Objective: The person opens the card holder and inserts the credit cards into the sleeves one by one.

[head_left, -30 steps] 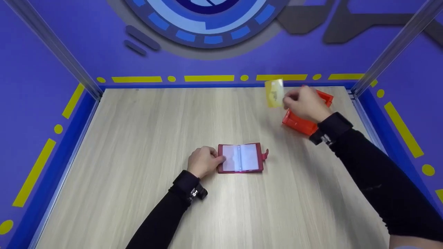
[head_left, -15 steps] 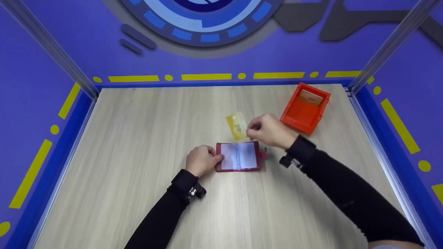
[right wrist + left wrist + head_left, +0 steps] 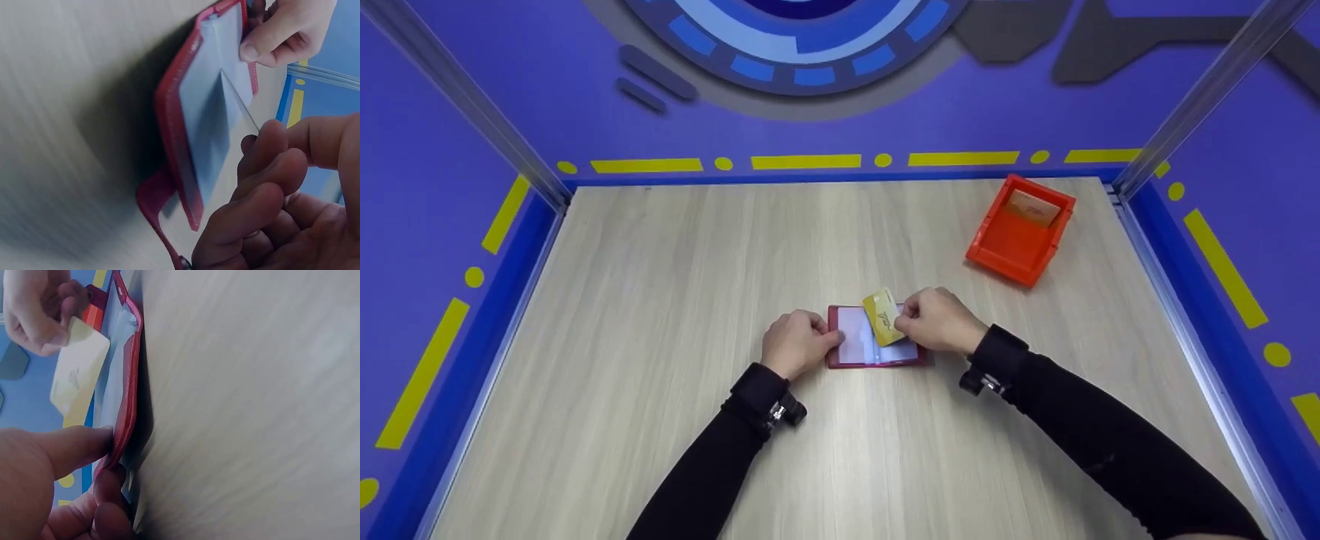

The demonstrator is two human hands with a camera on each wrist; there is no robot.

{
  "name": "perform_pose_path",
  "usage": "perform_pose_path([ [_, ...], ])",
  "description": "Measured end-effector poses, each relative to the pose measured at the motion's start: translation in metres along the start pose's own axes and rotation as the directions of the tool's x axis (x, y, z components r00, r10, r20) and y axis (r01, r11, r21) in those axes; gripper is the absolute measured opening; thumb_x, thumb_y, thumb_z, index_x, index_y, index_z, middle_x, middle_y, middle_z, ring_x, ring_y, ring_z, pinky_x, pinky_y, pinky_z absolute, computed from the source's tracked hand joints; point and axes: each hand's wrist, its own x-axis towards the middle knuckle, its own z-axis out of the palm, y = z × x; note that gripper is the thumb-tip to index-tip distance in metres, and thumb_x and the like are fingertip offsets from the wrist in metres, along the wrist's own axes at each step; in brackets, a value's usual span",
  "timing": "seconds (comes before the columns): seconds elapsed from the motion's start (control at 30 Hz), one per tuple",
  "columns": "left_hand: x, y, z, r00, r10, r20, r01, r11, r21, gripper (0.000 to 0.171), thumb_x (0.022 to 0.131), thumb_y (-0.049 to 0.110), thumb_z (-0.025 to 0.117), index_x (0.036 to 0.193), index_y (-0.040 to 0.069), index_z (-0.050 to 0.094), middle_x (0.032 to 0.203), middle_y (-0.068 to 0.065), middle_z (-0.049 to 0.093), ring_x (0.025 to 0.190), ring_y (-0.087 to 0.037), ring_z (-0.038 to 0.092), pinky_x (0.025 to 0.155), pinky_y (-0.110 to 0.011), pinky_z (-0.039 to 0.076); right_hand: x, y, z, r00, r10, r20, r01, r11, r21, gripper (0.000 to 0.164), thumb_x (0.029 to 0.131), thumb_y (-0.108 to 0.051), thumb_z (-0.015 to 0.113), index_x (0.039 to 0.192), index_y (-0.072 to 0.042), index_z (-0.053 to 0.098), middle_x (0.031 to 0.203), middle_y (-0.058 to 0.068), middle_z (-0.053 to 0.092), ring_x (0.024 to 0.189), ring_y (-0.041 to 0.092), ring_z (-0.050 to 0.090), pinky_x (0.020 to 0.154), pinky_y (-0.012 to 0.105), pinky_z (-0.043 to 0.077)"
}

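A red card holder [image 3: 834,358] lies spread on the table, its clear plastic sleeves [image 3: 853,337] showing. My left hand [image 3: 797,345] pinches its left cover edge, thumb on top and fingers beneath, as the left wrist view shows. Between thumb and fingers of my right hand [image 3: 941,321] is a yellow and white card [image 3: 883,318], gripped by its right edge and tilted over the middle of the holder. In the right wrist view the card [image 3: 239,101] appears edge-on, its lower corner close to the sleeves; whether it touches them I cannot tell. The holder's snap strap [image 3: 154,197] sticks out at its right side.
At the back right of the wooden table [image 3: 675,255] stands a red open bin [image 3: 1011,259]. An orange-and-white card [image 3: 1033,208] leans inside it against the back wall. Blue panels [image 3: 810,135] enclose the table at the back and both sides.
My right hand has carried the yellow card from beside the red bin leftward and down to above the card holder. My left hand keeps its pinch on the cover.
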Motion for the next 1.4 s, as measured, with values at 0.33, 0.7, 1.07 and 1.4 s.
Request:
perform_pose_path([
  [0.33, 0.001, -0.001, 0.001, 1.0, 0.021, -0.01, -0.021, 1.0, 0.017, 0.033, 0.094, 0.045, 0.085, 0.075, 0.021, 0.072, 0.067, 0.011, 0.06, 0.071, -0.013, 0.057, 0.066, -0.031, 0.04, -0.006, 0.012, 0.005, 0.998, 0.059, 0.021, -0.059, 0.998, 0.007, 0.029, 0.101, -0.025, 0.063, 0.075, -0.013, 0.065, 0.085, 0.004, 0.067, 0.072, 0.02, 0.056, 0.06, 0.029, 0.039],
  [0.7, 0.002, 0.0, 0.0, 1.0, -0.012, 0.0, 0.012, 1.0, 0.012, 0.032, 0.095, 0.045, 0.084, 0.077, 0.022, 0.073, 0.071, 0.009, 0.064, 0.073, -0.015, 0.06, 0.068, -0.032, 0.041, -0.005, 0.021, 0.012, 0.996, 0.066, 0.051, -0.071, 0.993, 0.091, 0.024, 0.1, -0.023, 0.063, 0.081, -0.012, 0.07, 0.081, 0.001, 0.062, 0.074, 0.019, 0.055, 0.065, 0.029, 0.041],
  [1.07, 0.001, 0.0, 0.001, 1.0, -0.002, -0.012, 0.002, 1.0, 0.016, 0.033, 0.094, 0.046, 0.085, 0.075, 0.022, 0.072, 0.07, 0.009, 0.063, 0.073, -0.016, 0.06, 0.068, -0.032, 0.04, -0.007, 0.018, 0.018, 1.0, -0.002, 0.018, 0.001, 0.997, 0.072, 0.026, 0.096, -0.021, 0.063, 0.071, -0.016, 0.065, 0.067, -0.006, 0.054, 0.068, 0.016, 0.051, 0.063, 0.029, 0.038],
  [1.4, -0.001, 0.0, 0.0, 1.0, -0.004, -0.011, 0.004, 1.0, 0.011, 0.033, 0.094, 0.045, 0.084, 0.074, 0.023, 0.072, 0.067, 0.01, 0.059, 0.071, -0.014, 0.057, 0.067, -0.032, 0.039, -0.007, 0.012, 0.02, 0.996, -0.09, -0.007, 0.09, 0.995, -0.049, 0.024, 0.092, -0.017, 0.064, 0.069, -0.015, 0.067, 0.065, -0.007, 0.051, 0.068, 0.015, 0.051, 0.064, 0.029, 0.037],
])
